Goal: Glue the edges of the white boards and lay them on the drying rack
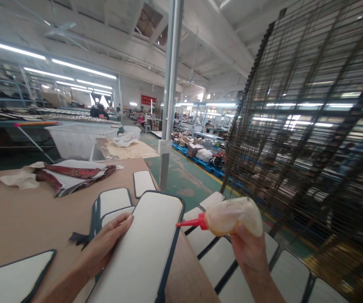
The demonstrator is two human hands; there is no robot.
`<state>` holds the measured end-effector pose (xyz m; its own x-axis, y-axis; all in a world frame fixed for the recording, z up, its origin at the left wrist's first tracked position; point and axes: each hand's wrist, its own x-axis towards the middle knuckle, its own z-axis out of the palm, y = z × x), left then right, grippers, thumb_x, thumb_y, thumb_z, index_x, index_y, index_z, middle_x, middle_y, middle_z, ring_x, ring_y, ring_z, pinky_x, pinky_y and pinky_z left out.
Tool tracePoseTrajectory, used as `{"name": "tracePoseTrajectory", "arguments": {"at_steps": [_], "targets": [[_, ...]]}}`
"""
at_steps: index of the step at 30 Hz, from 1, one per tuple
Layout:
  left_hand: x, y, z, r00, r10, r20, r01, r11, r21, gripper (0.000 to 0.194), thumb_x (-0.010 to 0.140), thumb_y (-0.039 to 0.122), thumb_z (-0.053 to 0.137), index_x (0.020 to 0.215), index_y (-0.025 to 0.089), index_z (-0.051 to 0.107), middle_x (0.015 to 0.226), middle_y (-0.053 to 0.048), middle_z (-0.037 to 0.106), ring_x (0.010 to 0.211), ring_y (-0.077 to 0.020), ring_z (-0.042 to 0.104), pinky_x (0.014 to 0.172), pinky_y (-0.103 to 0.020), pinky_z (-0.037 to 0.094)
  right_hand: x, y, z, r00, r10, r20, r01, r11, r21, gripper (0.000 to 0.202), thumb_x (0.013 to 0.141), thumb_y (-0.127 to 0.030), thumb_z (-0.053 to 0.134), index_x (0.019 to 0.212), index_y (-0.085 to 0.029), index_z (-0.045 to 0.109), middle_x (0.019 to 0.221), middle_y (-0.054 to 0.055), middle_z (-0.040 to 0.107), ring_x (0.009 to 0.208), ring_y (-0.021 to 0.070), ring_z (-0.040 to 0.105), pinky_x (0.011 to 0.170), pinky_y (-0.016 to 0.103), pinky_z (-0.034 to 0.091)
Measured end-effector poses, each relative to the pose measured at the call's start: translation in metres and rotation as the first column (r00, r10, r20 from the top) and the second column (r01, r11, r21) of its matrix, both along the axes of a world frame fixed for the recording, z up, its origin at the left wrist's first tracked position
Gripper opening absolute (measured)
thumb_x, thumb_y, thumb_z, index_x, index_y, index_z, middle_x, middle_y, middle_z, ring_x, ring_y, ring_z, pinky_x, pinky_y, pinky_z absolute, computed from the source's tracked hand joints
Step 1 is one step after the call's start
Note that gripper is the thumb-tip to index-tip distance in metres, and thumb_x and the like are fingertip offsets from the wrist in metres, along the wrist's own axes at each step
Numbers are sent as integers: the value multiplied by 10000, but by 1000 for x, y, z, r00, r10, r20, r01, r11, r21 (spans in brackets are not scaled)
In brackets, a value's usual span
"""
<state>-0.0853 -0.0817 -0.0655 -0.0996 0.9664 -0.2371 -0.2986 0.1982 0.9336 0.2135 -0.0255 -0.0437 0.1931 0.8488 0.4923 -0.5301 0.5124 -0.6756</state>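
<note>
A long white panel with a dark edge is tilted up in front of me, and my left hand grips it by its left side, thumb on its face. In my right hand is a cloudy squeeze bottle, lying sideways, with a red nozzle. The nozzle's tip is at the panel's right edge; whether it touches cannot be told. Behind the left hand, similar dark-edged panels lie overlapping on the brown table.
Another panel lies at the table's far edge, one at the near left. Patterned cloth sits further back. More panels are lined up at the lower right, beside a tall wire rack. A post stands beyond the table.
</note>
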Motion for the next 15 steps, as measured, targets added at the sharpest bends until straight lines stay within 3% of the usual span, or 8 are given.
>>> {"name": "tracePoseTrajectory", "arguments": {"at_steps": [15], "targets": [[-23,18,-11,995,86,42,-84,996,-34,432,584,462,828,841,193,606,697,4,687,601,-144,621,536,-219,509,-27,-10,-7,993,108,45,-106,994,-36,366,666,-267,828,1014,-243,717,885,56,742,820,208,697,727,284,587]]}}
